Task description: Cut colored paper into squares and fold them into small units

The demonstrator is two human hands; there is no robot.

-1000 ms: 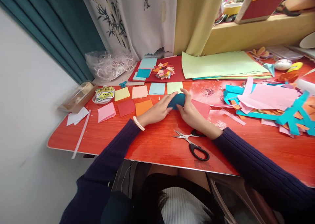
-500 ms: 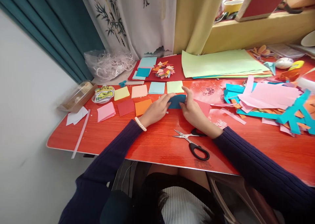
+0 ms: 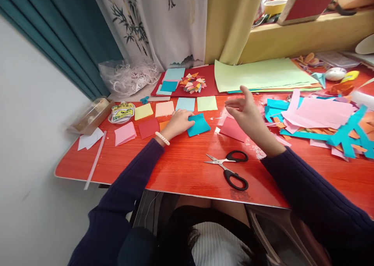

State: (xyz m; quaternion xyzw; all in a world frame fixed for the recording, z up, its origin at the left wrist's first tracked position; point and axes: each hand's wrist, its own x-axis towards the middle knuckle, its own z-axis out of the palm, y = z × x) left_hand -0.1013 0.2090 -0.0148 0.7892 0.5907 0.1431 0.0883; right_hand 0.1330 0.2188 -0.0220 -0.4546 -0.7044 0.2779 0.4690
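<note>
My left hand grips the left edge of a small stack of blue paper squares, thumb on top. The stack is low over the table, beside an orange paper square that the hand partly hides. Raised above a red paper piece, my right hand is empty, its fingers apart. Black-handled scissors lie with blades parted nearer to me. Light blue squares and pale green squares lie just behind the blue stack.
Pink, dark red, yellow and peach squares lie at left. A folded-paper ring sits on red card behind. Large green sheets lie at the back, paper scraps at right.
My right hand has let go of the blue paper and moved right and up, its fingers spreading. My left hand has shifted slightly left, and the stack now shows its flat face.
</note>
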